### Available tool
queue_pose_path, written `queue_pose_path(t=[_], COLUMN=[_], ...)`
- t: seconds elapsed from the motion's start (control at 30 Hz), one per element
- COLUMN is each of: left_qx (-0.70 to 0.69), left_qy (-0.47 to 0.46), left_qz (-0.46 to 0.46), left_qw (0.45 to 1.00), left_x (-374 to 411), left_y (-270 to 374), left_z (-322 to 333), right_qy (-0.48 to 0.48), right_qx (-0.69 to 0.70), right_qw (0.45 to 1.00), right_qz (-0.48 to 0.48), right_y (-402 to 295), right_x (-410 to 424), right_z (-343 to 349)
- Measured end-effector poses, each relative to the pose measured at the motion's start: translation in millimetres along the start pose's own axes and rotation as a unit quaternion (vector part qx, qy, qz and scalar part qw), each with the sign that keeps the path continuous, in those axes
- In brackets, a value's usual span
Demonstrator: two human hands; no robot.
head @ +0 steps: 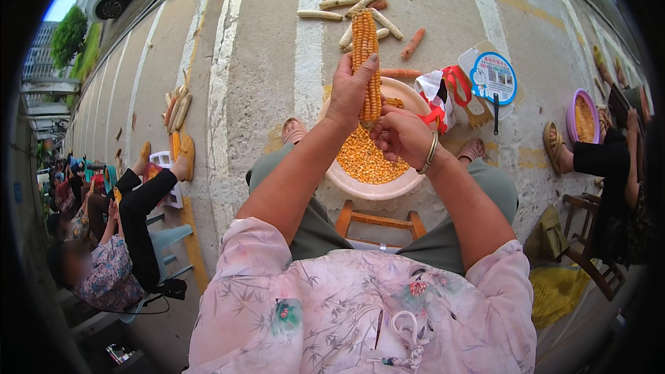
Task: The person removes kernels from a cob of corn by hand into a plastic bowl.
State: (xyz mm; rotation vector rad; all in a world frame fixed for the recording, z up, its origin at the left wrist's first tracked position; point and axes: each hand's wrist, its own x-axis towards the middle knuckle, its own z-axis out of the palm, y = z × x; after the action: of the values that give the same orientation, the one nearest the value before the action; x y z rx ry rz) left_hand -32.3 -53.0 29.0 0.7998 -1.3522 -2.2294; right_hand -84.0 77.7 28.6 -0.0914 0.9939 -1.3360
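An ear of dried corn (367, 62) is held upright over the basin by my left hand (349, 88), whose thumb lies along its side. My right hand (402, 132), with a bracelet at the wrist, is at the lower end of the ear, its fingers curled; whether they grip it cannot be told. Below both hands stands a pale pink basin (350, 185) with loose corn kernels (369, 161) in it. Another ear of corn (394, 102) lies partly hidden behind my right hand. Beyond the basin, several bare cobs (384, 23) lie on the ground, with reddish cobs (413, 44) beside them.
Right of the basin lie a red and white bag (434, 93) and a round blue-rimmed hand fan (493, 78) bearing writing. A wooden stool (382, 221) is between my legs. Seated people are at both sides, one near a purple basin (582, 119). More cobs (178, 109) lie left.
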Motion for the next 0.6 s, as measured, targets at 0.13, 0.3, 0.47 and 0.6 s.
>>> queue_pose_path(t=[0.13,0.3,0.47,0.6], left_qx=[0.051,0.089,-0.010,-0.081], left_qy=[0.028,0.060,0.061,0.023], left_qz=[0.026,0.026,-0.035,-0.079], left_qw=[0.998,0.994,0.997,0.993], left_x=[9,13,17,10], left_y=[-17,-31,-20,1], left_z=[-4,-6,-15,-12], right_qy=[0.041,0.064,-0.004,-0.045], right_qx=[0.021,0.009,0.018,-0.002], right_qw=[0.999,0.998,1.000,0.999], right_qz=[0.018,0.016,0.016,-0.003], right_y=[8,16,3,-8], right_x=[10,14,7,3], right_z=[-4,2,-5,-8])
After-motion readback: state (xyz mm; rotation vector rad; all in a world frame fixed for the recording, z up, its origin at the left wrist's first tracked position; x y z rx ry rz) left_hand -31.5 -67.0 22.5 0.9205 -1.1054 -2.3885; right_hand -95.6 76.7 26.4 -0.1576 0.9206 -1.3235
